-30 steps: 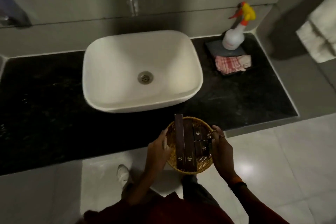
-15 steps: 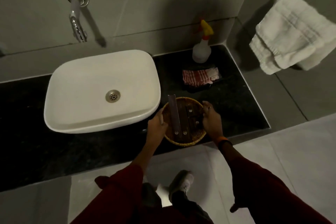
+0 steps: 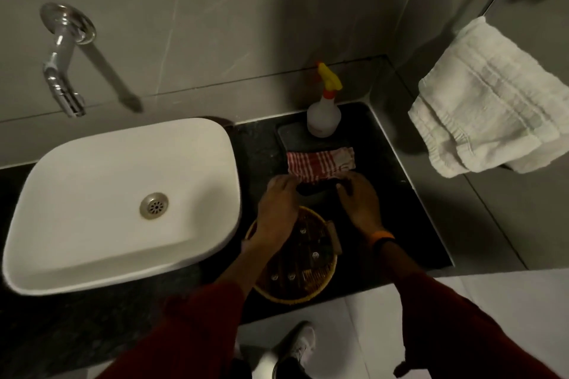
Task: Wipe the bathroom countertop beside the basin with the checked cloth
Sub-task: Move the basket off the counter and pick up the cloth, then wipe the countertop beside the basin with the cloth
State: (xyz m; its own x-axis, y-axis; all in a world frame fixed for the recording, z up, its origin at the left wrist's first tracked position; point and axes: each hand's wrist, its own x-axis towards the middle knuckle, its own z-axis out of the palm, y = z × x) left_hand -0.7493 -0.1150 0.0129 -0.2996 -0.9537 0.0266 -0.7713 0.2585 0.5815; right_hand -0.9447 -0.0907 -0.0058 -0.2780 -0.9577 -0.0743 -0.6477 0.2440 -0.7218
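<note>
The red-and-white checked cloth (image 3: pixel 320 163) lies folded on a dark tray (image 3: pixel 292 137) on the black countertop (image 3: pixel 409 224), right of the white basin (image 3: pixel 123 194). My left hand (image 3: pixel 277 206) reaches over the basket, and its fingertips touch the cloth's near left corner. At the tray's near right edge, just below the cloth, rest the curled fingers of my right hand (image 3: pixel 358 201). Whether either hand grips anything is unclear. Neither hand holds the round wicker basket (image 3: pixel 311 283), which sits on the counter's front edge below my wrists.
A white spray bottle (image 3: pixel 323 117) with a yellow trigger stands on the tray's far end. The chrome tap (image 3: pixel 61 71) juts from the wall above the basin. A white towel (image 3: pixel 492 120) hangs on the right wall. My shoe (image 3: pixel 295 348) is on the pale floor.
Both hands let go of the basket, which now rests on the counter, and moved forward to the near edge of the tray and cloth. The view shifted closer and rightward.
</note>
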